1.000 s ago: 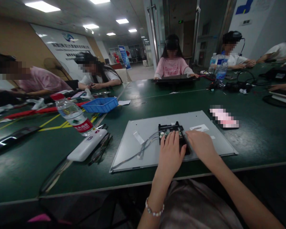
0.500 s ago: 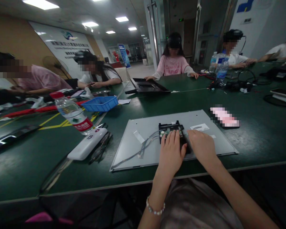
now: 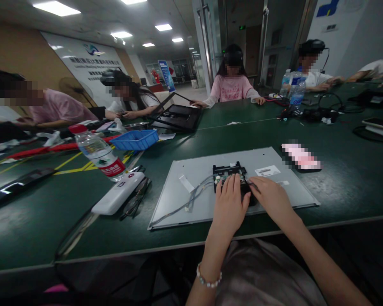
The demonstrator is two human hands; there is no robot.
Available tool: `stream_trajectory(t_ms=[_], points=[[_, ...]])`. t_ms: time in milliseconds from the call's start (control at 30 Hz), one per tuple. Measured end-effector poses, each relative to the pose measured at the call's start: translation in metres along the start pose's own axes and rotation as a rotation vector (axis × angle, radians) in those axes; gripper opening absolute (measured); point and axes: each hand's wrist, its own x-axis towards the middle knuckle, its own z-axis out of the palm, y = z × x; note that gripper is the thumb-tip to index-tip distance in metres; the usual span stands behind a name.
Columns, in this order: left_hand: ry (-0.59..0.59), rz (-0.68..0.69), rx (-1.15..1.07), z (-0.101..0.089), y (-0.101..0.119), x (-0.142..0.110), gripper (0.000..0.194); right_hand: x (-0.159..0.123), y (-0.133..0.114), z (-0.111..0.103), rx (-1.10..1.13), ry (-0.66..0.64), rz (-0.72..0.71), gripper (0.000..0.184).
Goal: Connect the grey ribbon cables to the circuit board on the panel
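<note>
A flat grey metal panel [image 3: 204,204], like the back of a display, lies on the green table in front of me. On it sits a black plastic housing [image 3: 220,171] with a circuit board, and grey cables [image 3: 191,198] run from it to the left. My left hand [image 3: 228,204] rests on the housing with its fingers stretched out, covering part of the board. At the housing's right edge, my right hand [image 3: 272,197] is closed in a pinch. A thin dark thing shows at its fingertips, too small to name.
Left of the panel are a white power bank [image 3: 118,193], dark cables, a water bottle [image 3: 100,153] and a blue tray [image 3: 135,140]. A phone [image 3: 301,157] lies to the right. Across the table, a person's hand [image 3: 198,103] touches a black frame [image 3: 181,117]. More people sit around.
My right hand has turned and shifted slightly, its fingertips now lower at the housing's right edge. My left hand stays put. The black frame across the table has moved left, part of it raised.
</note>
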Motion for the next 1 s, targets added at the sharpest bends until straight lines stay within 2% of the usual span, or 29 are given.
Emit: stream_trajectory(t_ms=[133,233,300,433,533,600,733,1000], points=[[0.002,-0.001,-0.042,-0.003,0.003,0.0,0.057,-0.005,0.012,0.006,0.124,0.043,0.034,0.029],[0.023,-0.033,-0.082,-0.016,-0.005,0.0,0.057,-0.008,0.016,0.008,0.206,0.076,0.047,0.032],[0.048,-0.102,-0.093,-0.029,-0.02,-0.004,0.05,-0.01,0.017,0.008,0.248,0.103,0.054,0.031],[0.093,-0.275,-0.055,-0.051,-0.067,-0.018,0.04,-0.011,0.015,0.007,0.304,0.133,0.051,0.03],[0.084,-0.327,-0.043,-0.057,-0.096,-0.03,0.039,-0.012,0.014,0.007,0.32,0.14,0.044,0.03],[0.054,-0.345,-0.067,-0.055,-0.106,-0.034,0.034,-0.012,0.014,0.006,0.326,0.139,0.043,0.03],[0.011,-0.419,-0.096,-0.05,-0.109,-0.032,0.024,-0.012,0.013,0.005,0.323,0.122,0.043,0.03],[-0.007,-0.497,0.04,-0.055,-0.108,-0.024,0.029,-0.013,0.012,0.003,0.313,0.107,0.025,0.028]])
